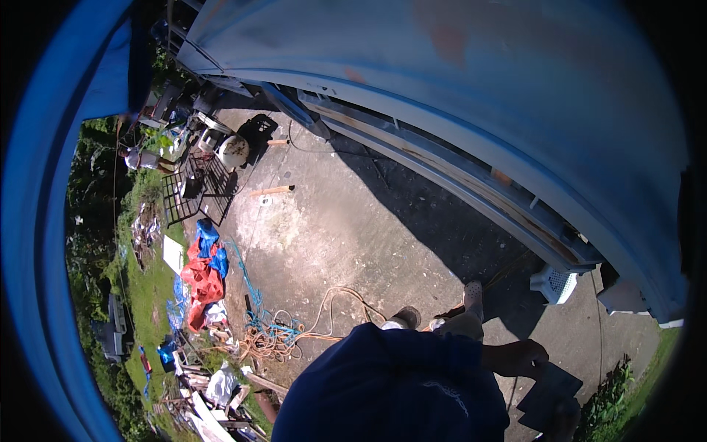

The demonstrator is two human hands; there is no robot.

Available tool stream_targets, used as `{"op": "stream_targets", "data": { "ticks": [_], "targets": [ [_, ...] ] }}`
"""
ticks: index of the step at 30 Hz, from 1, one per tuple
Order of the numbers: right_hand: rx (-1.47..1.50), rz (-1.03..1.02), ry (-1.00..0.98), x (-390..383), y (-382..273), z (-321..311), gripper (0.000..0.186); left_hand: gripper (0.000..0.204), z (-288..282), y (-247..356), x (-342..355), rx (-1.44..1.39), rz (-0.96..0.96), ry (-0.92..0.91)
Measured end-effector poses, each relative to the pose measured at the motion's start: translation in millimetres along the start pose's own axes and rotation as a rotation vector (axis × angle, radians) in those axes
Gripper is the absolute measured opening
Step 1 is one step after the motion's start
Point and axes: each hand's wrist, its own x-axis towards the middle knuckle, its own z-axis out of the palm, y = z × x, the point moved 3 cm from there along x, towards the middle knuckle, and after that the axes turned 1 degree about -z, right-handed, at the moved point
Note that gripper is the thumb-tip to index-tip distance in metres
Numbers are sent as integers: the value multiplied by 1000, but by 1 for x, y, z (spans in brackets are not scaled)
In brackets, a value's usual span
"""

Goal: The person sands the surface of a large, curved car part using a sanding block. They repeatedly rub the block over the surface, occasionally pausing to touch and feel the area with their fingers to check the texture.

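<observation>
Below me at the lower right, a dark flat angular piece (551, 389) is held out beside my blue shirt. My left hand (532, 356) reaches across from behind the shirt and closes on the upper edge of this piece. Deep in shadow, my right hand (565, 414) is against its lower edge, the fingers seemingly bent around it; their detail is hard to see. What kind of thing the piece is cannot be made out. The shirt hides most of my forearms. My feet, one in a brown shoe (409, 317), stand on concrete.
Coiled orange hose (276, 339) and blue rope (258, 309) lie left of my feet. Beyond are red tarp (201, 276), scrap pieces (213, 412) and a metal frame (199, 184). A white plastic stool (554, 284) sits under the large metal panel (479, 103). Another person (141, 158) stands far left.
</observation>
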Motion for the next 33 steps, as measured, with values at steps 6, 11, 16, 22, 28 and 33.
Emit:
{"op": "stream_targets", "data": {
  "ticks": [6, 11, 16, 22, 28, 33],
  "targets": [
    [-91, 148, -87, 27, 46, -56, 46, 27, -47, -17, 52, -163, -114, 82],
    [-209, 166, -106, 55, 59, -46, 46, 41, -92, -98, 41, -193, -504, 19],
    [-329, 140, -162, 92, 70, -44, 45, 47, -109, -149, 2, -81, -635, 268],
    [-511, 38, -233, 139, 90, -49, 44, 55, -98, -209, -61, -32, -765, 648],
    [-687, -94, -358, 185, 129, -67, 44, 63, -15, -260, -115, -140, -884, 1003],
    [-837, -223, -436, 221, 183, -107, 43, 70, 102, -318, -111, -297, -926, 1193]
  ]
}}
